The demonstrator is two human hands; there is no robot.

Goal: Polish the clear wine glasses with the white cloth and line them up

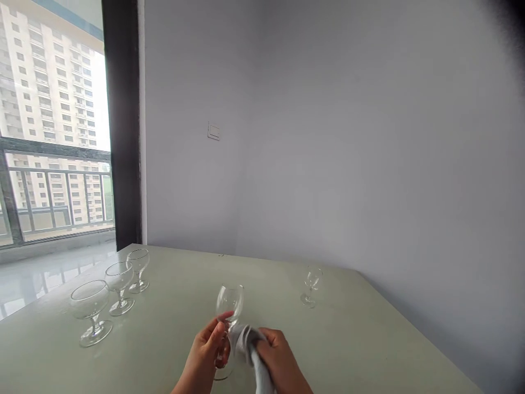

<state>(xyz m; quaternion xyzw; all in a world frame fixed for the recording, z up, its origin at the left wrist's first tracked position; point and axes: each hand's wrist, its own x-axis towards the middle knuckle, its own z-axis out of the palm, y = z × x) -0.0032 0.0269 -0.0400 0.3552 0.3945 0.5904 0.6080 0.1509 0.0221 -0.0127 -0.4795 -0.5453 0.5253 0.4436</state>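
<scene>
My left hand (210, 346) is closed around the stem and lower bowl of a clear wine glass (229, 300), which stands roughly upright with its rim facing up. The glass's foot shows below the fingers. Just to the right, my right hand (275, 353) grips a light grey cloth (246, 342). Folds of the cloth touch or lie close beside the lower bowl and stem, and part of it hangs down under the hand. Some of my right fingers are hidden in the cloth.
Three stemmed glasses stand in a row at the left: a near one (91, 306), a middle one (120, 282) and a far one (138, 265). A smaller glass (312, 280) stands at the back right of the pale green table (353, 339). Grey walls border its back.
</scene>
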